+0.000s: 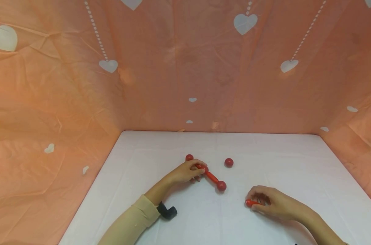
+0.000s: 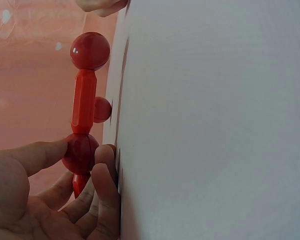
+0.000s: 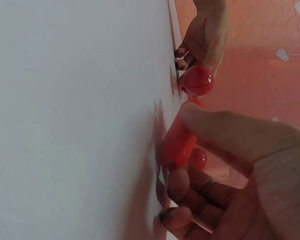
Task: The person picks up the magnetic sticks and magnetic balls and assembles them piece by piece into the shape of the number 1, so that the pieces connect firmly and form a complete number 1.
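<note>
My left hand [image 1: 186, 171] pinches the middle ball [image 1: 205, 169] of a red ball-and-rod piece. From that ball a faceted red rod [image 2: 84, 100] runs to an end ball [image 1: 221, 185], which points toward the right hand. A second rod, mostly hidden by the left fingers, leads toward a red ball [image 1: 189, 157] beyond that hand. My right hand [image 1: 272, 202] holds a separate short red rod [image 3: 179, 137] between thumb and fingers, low over the white table. Its near end is partly covered by the hand in the head view.
One loose red ball [image 1: 229, 162] lies on the white tabletop [image 1: 283, 160], behind and to the right of the joined piece. Orange cloth [image 1: 203, 75] with white hearts walls in the back and sides. A black device [image 1: 168, 211] sits at the left wrist.
</note>
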Demonstrator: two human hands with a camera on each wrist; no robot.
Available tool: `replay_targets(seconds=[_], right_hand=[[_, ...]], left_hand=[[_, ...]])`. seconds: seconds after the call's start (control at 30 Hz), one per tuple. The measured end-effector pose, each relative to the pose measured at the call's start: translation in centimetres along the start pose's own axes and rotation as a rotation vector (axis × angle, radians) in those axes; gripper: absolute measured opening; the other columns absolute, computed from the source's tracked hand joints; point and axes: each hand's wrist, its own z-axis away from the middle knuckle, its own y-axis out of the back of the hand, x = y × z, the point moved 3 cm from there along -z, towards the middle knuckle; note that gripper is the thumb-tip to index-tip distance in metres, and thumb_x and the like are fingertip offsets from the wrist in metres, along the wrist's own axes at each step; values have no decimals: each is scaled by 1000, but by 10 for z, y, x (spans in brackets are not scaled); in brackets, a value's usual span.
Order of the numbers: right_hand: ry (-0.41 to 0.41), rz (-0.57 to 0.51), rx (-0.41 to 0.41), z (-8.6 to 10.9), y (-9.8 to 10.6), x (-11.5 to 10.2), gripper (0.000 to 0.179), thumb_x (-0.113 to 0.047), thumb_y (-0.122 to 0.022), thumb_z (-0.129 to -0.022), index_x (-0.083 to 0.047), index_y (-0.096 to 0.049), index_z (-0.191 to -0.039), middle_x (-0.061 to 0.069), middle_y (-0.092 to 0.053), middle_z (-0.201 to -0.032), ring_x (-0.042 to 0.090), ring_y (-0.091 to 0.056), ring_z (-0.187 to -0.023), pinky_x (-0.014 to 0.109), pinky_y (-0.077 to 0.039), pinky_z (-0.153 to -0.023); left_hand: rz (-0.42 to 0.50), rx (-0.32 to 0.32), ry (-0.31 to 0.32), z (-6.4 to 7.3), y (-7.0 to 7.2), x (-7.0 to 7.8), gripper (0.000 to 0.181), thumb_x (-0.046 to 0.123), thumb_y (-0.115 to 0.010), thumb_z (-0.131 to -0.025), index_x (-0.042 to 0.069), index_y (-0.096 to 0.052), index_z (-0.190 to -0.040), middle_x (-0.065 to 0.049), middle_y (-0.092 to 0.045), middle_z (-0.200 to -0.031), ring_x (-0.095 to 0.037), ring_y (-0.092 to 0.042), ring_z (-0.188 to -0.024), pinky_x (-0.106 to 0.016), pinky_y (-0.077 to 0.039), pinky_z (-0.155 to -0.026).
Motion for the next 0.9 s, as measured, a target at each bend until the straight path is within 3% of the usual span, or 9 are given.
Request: replay_targets(seconds=[0.23,0.5,0.63,0.9], right_hand=[[20,27,41,-2,1,0,18,-24,-75,-103,-29,-68,-119,-14,-66,-99,4,-56,-85,24,-47,-69],[65,-41,118,-8,1,-8,21,-15,-73,-104,-21,-65,-122,-5,-70,-107,13,-69,-84,25,-55,-74],[42,-36,169,-11,0,-10,21,-16,-73,-104,-21,-65,-122,-4,-70,-106,13,-70,-82,25,-56,-76],[72,-85,191,-17,-4,-12,25,-13,-73,-104,-22,-65,-126,2,-72,-114,14,-71,-91,24,-58,-82]], left_hand=[[0,-4,-6,-2,0,-3,30,23,-70,-107,14,-69,-135,-3,-73,-102,-18,-69,-85,-29,-57,-73],[1,-2,-9,-2,0,-3,30,24,-70,-106,13,-70,-134,-3,-74,-101,-18,-69,-85,-29,-57,-74],[-1,-1,-6,-1,0,-2,30,24,-70,-106,14,-70,-134,-3,-73,-101,-19,-69,-86,-29,-58,-74],[2,-6,-12,-1,1,-1,29,24,-70,-106,14,-70,-134,-4,-74,-102,-19,-69,-86,-29,-57,-74]])
